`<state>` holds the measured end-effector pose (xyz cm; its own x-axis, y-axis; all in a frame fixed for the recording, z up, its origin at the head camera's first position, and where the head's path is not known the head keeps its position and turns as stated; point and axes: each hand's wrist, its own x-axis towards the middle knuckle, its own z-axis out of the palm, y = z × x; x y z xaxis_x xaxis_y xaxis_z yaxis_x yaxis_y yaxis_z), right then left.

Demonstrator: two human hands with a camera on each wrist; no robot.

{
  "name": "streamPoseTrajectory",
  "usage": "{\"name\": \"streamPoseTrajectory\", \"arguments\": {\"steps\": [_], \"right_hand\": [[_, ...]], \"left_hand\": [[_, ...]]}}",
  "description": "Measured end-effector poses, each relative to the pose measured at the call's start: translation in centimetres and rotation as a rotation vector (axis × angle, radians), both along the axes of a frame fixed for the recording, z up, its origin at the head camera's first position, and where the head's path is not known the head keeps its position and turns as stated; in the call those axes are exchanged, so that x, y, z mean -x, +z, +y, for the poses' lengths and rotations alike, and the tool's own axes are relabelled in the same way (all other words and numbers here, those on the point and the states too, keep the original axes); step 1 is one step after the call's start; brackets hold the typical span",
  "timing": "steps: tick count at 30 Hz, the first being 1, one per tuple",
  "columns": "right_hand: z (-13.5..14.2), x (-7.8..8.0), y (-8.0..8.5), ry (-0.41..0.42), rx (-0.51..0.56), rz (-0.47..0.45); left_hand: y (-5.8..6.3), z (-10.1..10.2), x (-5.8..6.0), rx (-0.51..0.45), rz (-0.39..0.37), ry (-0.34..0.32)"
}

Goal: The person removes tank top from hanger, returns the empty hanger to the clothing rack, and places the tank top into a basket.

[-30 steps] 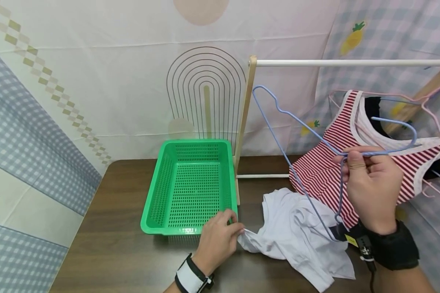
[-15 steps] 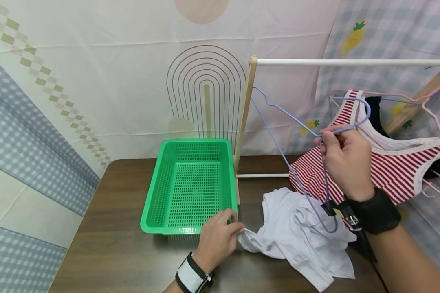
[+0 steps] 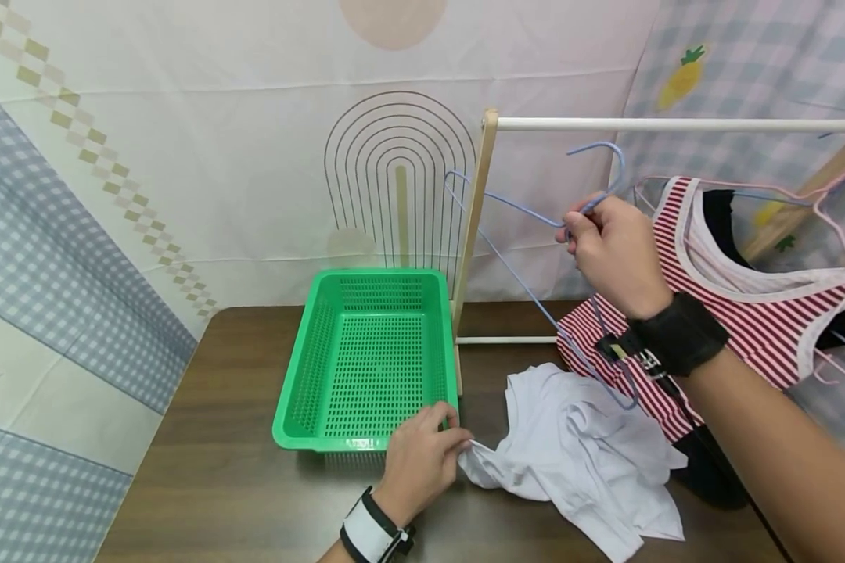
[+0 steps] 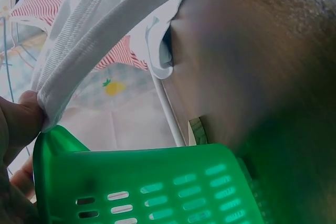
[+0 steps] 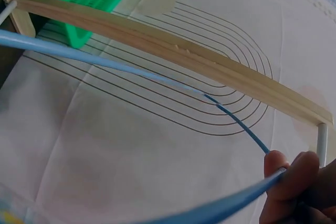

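My right hand [image 3: 616, 254] pinches a blue wire hanger [image 3: 517, 274] just under its hook, holding it in front of the rack. The hook rises above my fingers, a little below the white rail [image 3: 676, 125]. In the right wrist view the thumb and fingertips grip the hanger's wire [image 5: 252, 190]. My left hand [image 3: 422, 461] lies at the near right corner of the green basket [image 3: 292, 375], pinching the edge of a white shirt [image 3: 577, 453]. The left wrist view shows the shirt's hemmed edge [image 4: 68, 72] between thumb and fingers, close over the basket rim [image 4: 63, 142].
A red-and-white striped tank top [image 3: 767, 328] hangs on a pink hanger [image 3: 760, 186] at the right, with black cloth behind it. The rack's wooden post [image 3: 475, 219] stands beside the basket. All rest on a brown table [image 3: 232, 438] before a patterned cloth backdrop [image 3: 253, 156].
My right hand has moved up and to the left with the blue hanger, bringing its hook near the rail. The left hand keeps its pinch on the shirt without moving.
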<state>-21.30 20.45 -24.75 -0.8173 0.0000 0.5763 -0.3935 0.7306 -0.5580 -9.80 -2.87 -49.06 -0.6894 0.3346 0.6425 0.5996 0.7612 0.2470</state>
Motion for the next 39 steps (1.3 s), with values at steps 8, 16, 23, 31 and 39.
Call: {"name": "streamPoseTrajectory", "arguments": {"steps": [8, 16, 23, 31, 39], "right_hand": [[-1.9, 2.1, 2.1, -0.007, -0.116, -0.035], [-3.3, 2.6, 2.7, 0.011, -0.167, -0.071], [-3.6, 2.6, 3.4, 0.013, -0.165, -0.012], [-4.6, 3.4, 3.8, 0.037, -0.183, -0.082], [-5.7, 4.9, 2.9, 0.095, -0.191, -0.143]], "left_hand": [[-0.4, 0.1, 0.2, 0.025, 0.049, 0.027], [-0.6, 0.2, 0.1, 0.028, 0.056, 0.039], [-0.7, 0.2, 0.0, 0.043, 0.041, 0.042], [-0.7, 0.2, -0.1, 0.033, 0.06, 0.04], [-0.5, 0.0, 0.0, 0.021, 0.086, 0.036]]}}
